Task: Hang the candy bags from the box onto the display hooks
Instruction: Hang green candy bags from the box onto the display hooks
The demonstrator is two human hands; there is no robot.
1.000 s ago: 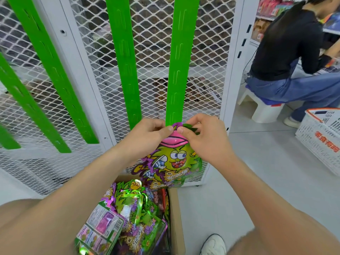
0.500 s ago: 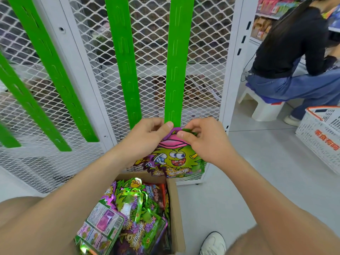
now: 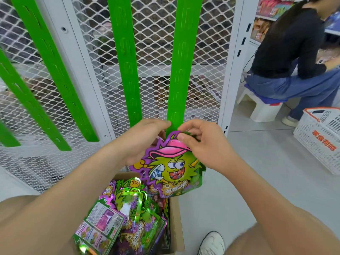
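Head camera: left hand (image 3: 141, 142) and right hand (image 3: 204, 144) each pinch the top edge of the candy bag (image 3: 169, 172) at the bottom end of the green strip (image 3: 181, 70); it hangs over the far edge of the box (image 3: 176, 227).

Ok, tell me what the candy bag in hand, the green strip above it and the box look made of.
The candy bag looks like glossy printed plastic film, perhaps foil-backed: the loose bags in the box flash bright glints. The green strip seems thin smooth plastic: flat, evenly coloured, with cut tabs. The box is plain brown cardboard, matt, with a raw edge.
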